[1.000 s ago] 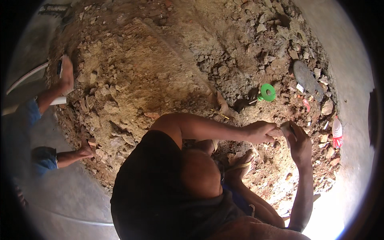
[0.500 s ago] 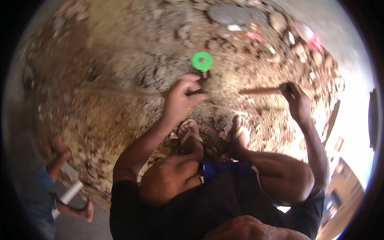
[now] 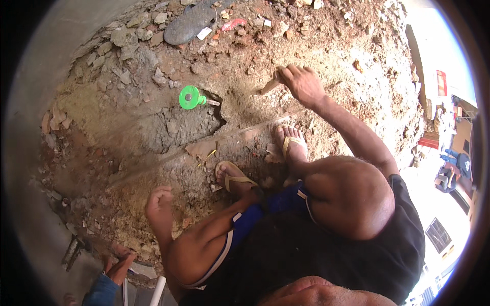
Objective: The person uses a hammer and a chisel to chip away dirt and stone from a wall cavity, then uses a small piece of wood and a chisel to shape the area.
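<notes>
My right hand (image 3: pixel 302 84) is closed around a short wooden handle (image 3: pixel 269 86) above the rough ground. The handle's lower end points down toward the soil; the rest is hidden by my fingers. My left hand (image 3: pixel 160 203), slightly blurred, is beside my left knee with its fingers curled in, and nothing shows in it. Ahead of my feet, a chisel with a round green hand guard (image 3: pixel 188 97) and a metal shaft (image 3: pixel 213 102) is at a shallow dug hollow (image 3: pixel 191 122). Neither hand touches it.
A thin straight line or edge (image 3: pixel 229 133) crosses the ground before my sandalled feet. A dark shoe sole (image 3: pixel 188 25) lies among stones and rubble at the far side. Another person's foot (image 3: pixel 121 252) and a white pipe (image 3: pixel 158 291) are at lower left.
My left hand has gone from near the green-guarded chisel back beside my left knee, its fingers now curled. My right hand still grips the wooden handle, now pointing downward. The view has turned.
</notes>
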Demonstrator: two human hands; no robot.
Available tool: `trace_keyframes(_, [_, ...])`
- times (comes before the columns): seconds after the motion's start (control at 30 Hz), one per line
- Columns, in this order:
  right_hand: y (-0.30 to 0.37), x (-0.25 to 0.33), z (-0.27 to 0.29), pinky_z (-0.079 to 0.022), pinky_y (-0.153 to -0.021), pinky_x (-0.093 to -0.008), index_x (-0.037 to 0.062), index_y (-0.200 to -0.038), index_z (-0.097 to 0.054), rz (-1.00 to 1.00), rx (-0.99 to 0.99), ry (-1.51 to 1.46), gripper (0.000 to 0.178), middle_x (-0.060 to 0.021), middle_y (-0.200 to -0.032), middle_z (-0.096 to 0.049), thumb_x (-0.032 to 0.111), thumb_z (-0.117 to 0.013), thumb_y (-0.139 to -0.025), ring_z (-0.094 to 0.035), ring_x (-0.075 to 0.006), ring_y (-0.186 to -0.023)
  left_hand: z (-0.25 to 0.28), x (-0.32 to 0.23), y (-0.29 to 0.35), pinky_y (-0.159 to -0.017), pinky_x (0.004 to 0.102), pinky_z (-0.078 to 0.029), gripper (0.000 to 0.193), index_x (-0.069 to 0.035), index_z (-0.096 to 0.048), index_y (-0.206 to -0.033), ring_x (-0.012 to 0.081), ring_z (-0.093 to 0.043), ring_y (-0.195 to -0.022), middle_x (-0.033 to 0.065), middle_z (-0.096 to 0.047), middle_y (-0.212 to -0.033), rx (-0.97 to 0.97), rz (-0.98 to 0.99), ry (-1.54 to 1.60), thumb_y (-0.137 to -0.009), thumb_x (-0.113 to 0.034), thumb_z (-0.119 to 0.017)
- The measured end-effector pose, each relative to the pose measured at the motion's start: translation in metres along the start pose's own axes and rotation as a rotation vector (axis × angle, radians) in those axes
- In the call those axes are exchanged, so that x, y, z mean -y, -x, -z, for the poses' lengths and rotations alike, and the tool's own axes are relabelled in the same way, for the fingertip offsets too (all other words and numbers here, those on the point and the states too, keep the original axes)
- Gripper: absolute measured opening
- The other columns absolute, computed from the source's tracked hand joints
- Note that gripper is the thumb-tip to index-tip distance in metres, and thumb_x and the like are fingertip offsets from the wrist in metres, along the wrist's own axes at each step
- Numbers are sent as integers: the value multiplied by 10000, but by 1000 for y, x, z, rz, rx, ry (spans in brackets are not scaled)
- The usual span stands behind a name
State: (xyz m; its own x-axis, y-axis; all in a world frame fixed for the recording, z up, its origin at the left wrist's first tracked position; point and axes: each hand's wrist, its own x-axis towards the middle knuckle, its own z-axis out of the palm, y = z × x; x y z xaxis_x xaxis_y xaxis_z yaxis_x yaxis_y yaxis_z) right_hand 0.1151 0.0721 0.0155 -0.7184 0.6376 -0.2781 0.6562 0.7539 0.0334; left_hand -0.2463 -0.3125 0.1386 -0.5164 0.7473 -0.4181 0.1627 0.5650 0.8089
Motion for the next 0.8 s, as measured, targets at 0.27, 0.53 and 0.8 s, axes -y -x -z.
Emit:
trace_keyframes(0.27, [-58, -60, -12, -457, -398, -223, 156, -1071, -633, -36, -367, -232, 190, -23, -776, -615, 313, -556, -996, -547, -86, -533, 30, -170, 9, -1066, 436, -396, 613, 27, -567, -1276, 300, -547, -1253, 172, -609, -1301, 65, -101, -509, -888, -435, -675])
trace_keyframes(0.53, [-90, -129, 148, -516, -816, -381, 95, -1304, -602, -148, -574, -590, 404, -167, -1030, -713, 323, -587, -971, -683, -261, -958, -18, -213, 31, -1041, 470, -422, 634, 21, -576, -1255, 372, -602, -1162, 200, -627, -1250, 379, -289, -650, -833, -430, -720])
trace_keyframes(0.8, [-77, -77, -26, -575, -854, -345, 187, -1299, -614, 33, 183, -484, 349, -33, -1142, -703, 343, -484, -1015, -694, -167, -915, -40, -222, 13, -972, 412, -478, 563, 25, -585, -1250, 379, -608, -1152, 216, -628, -1234, 315, -135, -726, -831, -323, -726])
